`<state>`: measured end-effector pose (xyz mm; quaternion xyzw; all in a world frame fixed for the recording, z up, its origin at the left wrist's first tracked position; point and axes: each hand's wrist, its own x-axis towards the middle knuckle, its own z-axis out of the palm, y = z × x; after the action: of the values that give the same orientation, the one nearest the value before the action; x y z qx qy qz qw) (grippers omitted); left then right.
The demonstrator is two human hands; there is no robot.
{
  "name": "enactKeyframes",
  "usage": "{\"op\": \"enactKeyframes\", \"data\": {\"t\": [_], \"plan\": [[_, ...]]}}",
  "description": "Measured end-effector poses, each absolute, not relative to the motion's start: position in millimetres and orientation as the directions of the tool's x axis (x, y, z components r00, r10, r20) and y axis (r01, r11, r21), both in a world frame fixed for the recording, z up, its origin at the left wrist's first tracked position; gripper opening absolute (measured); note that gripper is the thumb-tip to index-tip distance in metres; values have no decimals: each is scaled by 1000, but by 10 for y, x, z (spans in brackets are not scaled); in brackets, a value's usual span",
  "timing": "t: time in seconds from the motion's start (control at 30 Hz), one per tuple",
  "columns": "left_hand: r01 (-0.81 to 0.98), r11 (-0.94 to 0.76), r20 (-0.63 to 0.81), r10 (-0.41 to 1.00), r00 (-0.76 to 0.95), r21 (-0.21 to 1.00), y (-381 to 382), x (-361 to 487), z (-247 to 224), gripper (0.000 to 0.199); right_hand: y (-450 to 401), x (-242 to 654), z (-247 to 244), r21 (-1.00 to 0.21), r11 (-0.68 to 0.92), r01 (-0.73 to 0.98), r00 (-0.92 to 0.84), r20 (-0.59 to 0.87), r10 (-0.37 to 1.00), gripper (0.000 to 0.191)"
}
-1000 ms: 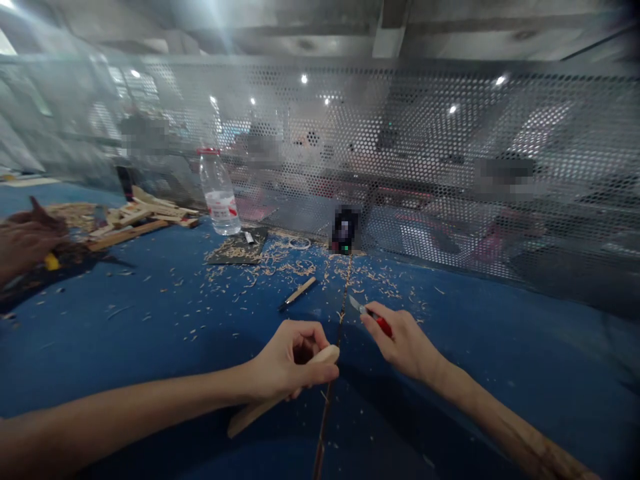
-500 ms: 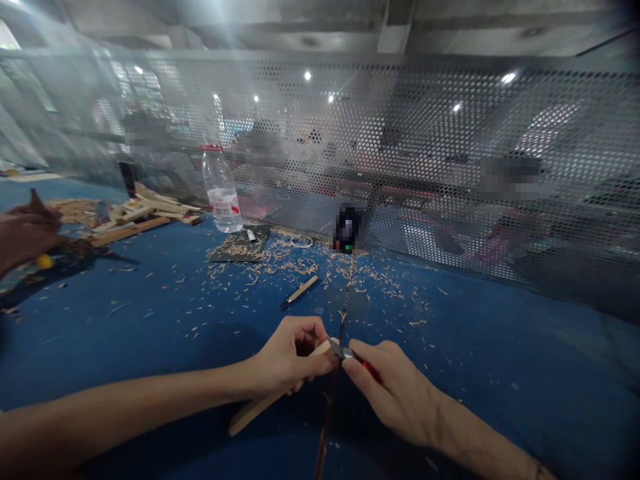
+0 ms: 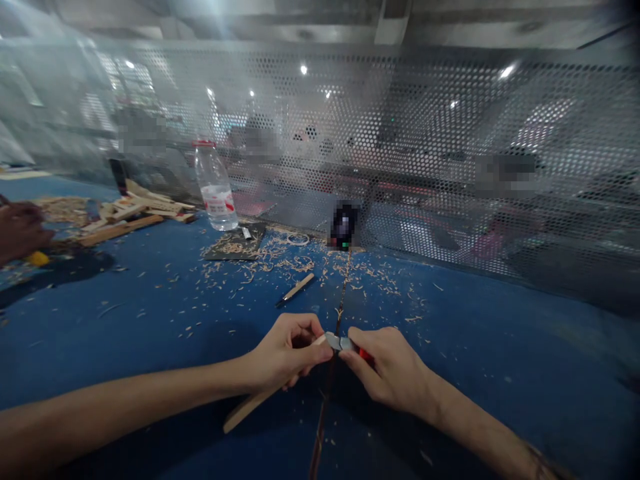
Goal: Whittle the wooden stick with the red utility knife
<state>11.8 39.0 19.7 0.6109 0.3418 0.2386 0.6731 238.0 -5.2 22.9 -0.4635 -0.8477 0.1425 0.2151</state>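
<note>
Near the front middle of the blue table, my left hand (image 3: 293, 353) is closed around a flat wooden stick (image 3: 250, 408), whose lower end sticks out toward me. The stick's far tip shows between thumb and fingers. My right hand (image 3: 387, 367) grips a utility knife (image 3: 345, 343) with a red handle, mostly hidden by the fingers. Its metal blade lies at the tip of the stick, close to my left fingertips. Beyond the hands rests a small pen-like tool (image 3: 296, 290), part wood and part black.
Curly wood shavings (image 3: 295, 257) litter the table and a dark square board (image 3: 235, 243). Behind stand a plastic bottle (image 3: 217, 200) and a blurred dark object (image 3: 344, 225), before a perforated metal screen (image 3: 425, 153). Wood strips (image 3: 135, 213) lie left, by another person's hand (image 3: 23, 230).
The knife blade has turned flatter against the stick's tip, and my right hand has shifted slightly up and left. The other person's hand at the left has drawn back toward the edge.
</note>
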Motion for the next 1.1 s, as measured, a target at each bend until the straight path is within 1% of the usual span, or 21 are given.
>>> {"op": "enactKeyframes", "data": {"t": [0.27, 0.43, 0.5, 0.57, 0.67, 0.77, 0.83, 0.93, 1.0, 1.1], "plan": [[49, 115, -120, 752, 649, 992, 433, 115, 102, 50, -15, 2399, 211, -358, 515, 779, -455, 243, 857, 32], [44, 121, -122, 768, 629, 992, 417, 132, 122, 56, 10, 2362, 192, -318, 460, 829, -404, 228, 886, 33], [64, 112, -128, 769, 626, 992, 374, 127, 174, 58, 113, 2446, 163, -316, 384, 868, -325, 222, 919, 37], [105, 75, -125, 747, 653, 992, 316, 109, 245, 58, 268, 2616, 117, -317, 257, 913, -191, 223, 956, 45], [171, 4, -130, 666, 735, 985, 263, 84, 328, 54, 499, 2931, 19, -292, 60, 954, 11, 236, 972, 42], [237, 35, -210, 603, 769, 971, 291, 102, 308, 52, 623, 3123, -89, -278, -23, 960, 86, 214, 973, 41], [238, 80, -239, 577, 781, 968, 329, 133, 248, 54, 633, 3140, -128, -282, -31, 959, 89, 195, 977, 42], [217, 125, -248, 583, 774, 968, 371, 171, 172, 46, 560, 3027, -76, -323, 20, 946, 38, 172, 984, 43], [215, 166, -272, 602, 751, 962, 387, 177, 158, 43, 454, 2882, 39, -368, 96, 925, -40, 158, 987, 42], [204, 215, -295, 616, 730, 955, 412, 164, 159, 45, 217, 2609, 261, -439, 240, 866, -199, 138, 970, 36]]}}
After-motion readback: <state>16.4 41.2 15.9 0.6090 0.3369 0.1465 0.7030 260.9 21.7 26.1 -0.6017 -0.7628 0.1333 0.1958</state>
